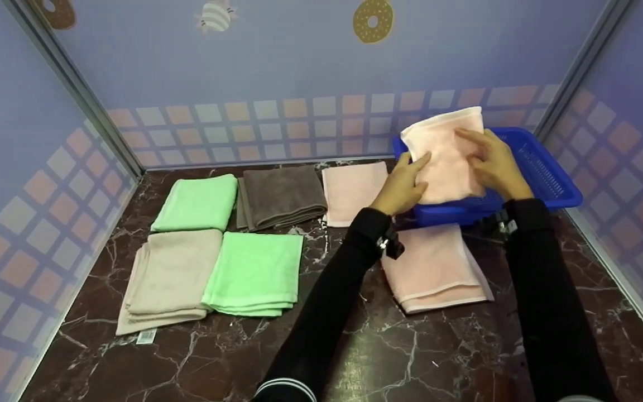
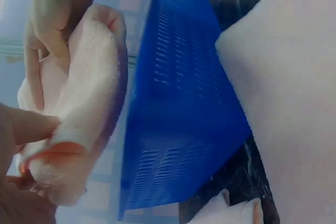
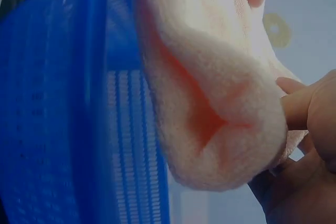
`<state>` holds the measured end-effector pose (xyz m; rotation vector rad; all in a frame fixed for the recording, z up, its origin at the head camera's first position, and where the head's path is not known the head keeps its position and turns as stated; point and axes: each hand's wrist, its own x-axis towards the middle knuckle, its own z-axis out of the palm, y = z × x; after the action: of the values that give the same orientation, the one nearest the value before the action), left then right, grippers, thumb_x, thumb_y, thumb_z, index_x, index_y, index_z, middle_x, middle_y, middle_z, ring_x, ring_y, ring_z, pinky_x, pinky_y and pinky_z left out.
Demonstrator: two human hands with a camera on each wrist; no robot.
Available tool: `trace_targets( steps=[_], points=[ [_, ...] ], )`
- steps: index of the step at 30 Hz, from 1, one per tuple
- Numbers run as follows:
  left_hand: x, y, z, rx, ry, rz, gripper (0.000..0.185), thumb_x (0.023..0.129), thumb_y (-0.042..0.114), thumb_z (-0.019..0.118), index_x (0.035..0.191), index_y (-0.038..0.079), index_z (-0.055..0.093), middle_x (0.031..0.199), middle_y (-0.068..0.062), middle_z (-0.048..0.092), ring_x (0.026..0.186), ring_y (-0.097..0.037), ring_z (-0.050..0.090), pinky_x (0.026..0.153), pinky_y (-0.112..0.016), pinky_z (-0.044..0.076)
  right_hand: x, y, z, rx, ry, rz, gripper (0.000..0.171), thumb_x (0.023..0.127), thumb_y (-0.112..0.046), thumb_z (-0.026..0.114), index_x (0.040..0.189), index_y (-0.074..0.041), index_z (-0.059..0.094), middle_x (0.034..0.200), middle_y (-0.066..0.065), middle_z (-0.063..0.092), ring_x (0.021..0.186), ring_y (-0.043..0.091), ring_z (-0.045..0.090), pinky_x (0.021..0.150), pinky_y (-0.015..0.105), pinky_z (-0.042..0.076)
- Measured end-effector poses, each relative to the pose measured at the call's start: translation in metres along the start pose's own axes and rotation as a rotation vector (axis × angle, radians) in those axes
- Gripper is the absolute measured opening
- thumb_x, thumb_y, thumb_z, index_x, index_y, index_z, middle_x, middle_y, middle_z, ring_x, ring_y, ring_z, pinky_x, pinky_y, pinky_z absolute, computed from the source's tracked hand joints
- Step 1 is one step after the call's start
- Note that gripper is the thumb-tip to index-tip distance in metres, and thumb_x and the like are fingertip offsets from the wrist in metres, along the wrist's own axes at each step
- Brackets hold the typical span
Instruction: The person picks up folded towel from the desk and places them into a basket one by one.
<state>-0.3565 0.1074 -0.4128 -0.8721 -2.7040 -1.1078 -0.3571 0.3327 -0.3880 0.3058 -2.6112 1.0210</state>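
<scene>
While in both hands: pink towel.

Towels left of basket

Head: above, facing forward and down over the table.
Wrists: very close, both sharing the blue basket and pink towel.

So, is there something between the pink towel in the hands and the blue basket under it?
Nothing visible. Both hands, left hand and right hand, hold the pink towel directly over the blue basket, its lower end already inside the rim.
</scene>
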Motion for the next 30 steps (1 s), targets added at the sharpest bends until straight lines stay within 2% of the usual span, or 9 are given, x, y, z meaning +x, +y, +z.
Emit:
trace_targets(
  steps=[3,6,12,14,17,19,21,26,30],
  points=[
    [0.010,-0.004,0.012,0.077,-0.076,-0.056,0.068,0.101,0.011,0.060,0.163,0.017,0.032,0.167,-0.024,0.027,0.136,-0.030,0.055,0.112,-0.033,0.047,0.009,0.013,0.003,-0.025,-0.071,0.034,0.070,0.087,0.011,0.047,0.154,-0.012,0.050,0.139,0.029,0.050,0.113,0.042,0.049,0.096,0.050,0.046],
    [0.015,-0.007,0.023,0.177,-0.107,-0.092,0.066,0.103,0.016,0.058,0.164,0.018,0.032,0.168,-0.023,0.027,0.140,-0.032,0.053,0.115,-0.036,0.045,0.013,0.027,0.009,-0.047,-0.126,0.029,0.071,0.086,0.012,0.047,0.154,-0.007,0.048,0.148,0.035,0.044,0.125,0.048,0.045,0.110,0.066,0.037],
    [0.016,-0.005,0.042,0.548,-0.142,-0.039,0.050,0.108,0.031,0.048,0.157,0.022,0.047,0.153,-0.008,0.051,0.139,-0.022,0.052,0.114,-0.033,0.042,0.008,0.054,0.020,-0.100,-0.190,-0.022,0.065,0.085,0.012,0.051,0.150,0.003,0.048,0.143,0.042,0.045,0.122,0.055,0.046,0.107,0.068,0.038],
    [0.016,-0.003,0.047,0.674,-0.156,-0.010,0.043,0.110,0.035,0.041,0.148,0.023,0.058,0.145,-0.004,0.059,0.134,-0.019,0.054,0.110,-0.032,0.044,0.005,0.060,0.022,-0.092,-0.249,-0.012,0.065,0.085,0.012,0.053,0.149,0.005,0.047,0.145,0.043,0.042,0.126,0.055,0.044,0.109,0.068,0.037],
    [0.017,-0.002,0.051,0.773,-0.189,-0.004,0.048,0.111,0.040,0.032,0.130,0.022,0.072,0.137,-0.001,0.067,0.133,-0.018,0.052,0.107,-0.031,0.042,0.003,0.065,0.026,-0.080,-0.368,0.025,0.069,0.084,0.011,0.054,0.151,0.006,0.043,0.149,0.043,0.038,0.127,0.051,0.042,0.112,0.066,0.034],
    [0.017,-0.003,0.051,0.797,-0.215,-0.033,0.054,0.111,0.043,0.029,0.123,0.022,0.077,0.140,0.001,0.067,0.138,-0.017,0.048,0.112,-0.030,0.038,0.004,0.066,0.029,-0.079,-0.445,0.064,0.069,0.084,0.010,0.055,0.152,0.006,0.042,0.151,0.041,0.039,0.125,0.049,0.042,0.115,0.064,0.034],
    [0.018,-0.003,0.049,0.794,-0.247,-0.076,0.059,0.111,0.047,0.025,0.124,0.022,0.077,0.146,0.002,0.063,0.145,-0.016,0.042,0.118,-0.029,0.032,0.005,0.064,0.032,-0.121,-0.524,0.127,0.066,0.089,0.005,0.058,0.153,0.005,0.042,0.154,0.038,0.038,0.131,0.049,0.043,0.118,0.064,0.032],
    [0.021,-0.002,0.047,0.761,-0.286,-0.149,0.063,0.110,0.053,0.022,0.130,0.023,0.074,0.156,0.003,0.053,0.149,-0.014,0.036,0.124,-0.027,0.023,0.009,0.058,0.035,-0.304,-0.697,0.274,0.060,0.094,-0.009,0.065,0.150,0.004,0.047,0.153,0.037,0.039,0.142,0.056,0.038,0.118,0.068,0.032],
    [0.021,-0.003,0.048,0.763,-0.295,-0.158,0.065,0.110,0.055,0.021,0.131,0.023,0.074,0.155,0.003,0.054,0.147,-0.013,0.036,0.124,-0.027,0.023,0.009,0.053,0.036,-0.349,-0.745,0.371,0.064,0.093,-0.014,0.063,0.153,-0.001,0.044,0.158,0.037,0.033,0.145,0.057,0.032,0.120,0.069,0.028]
  ],
)
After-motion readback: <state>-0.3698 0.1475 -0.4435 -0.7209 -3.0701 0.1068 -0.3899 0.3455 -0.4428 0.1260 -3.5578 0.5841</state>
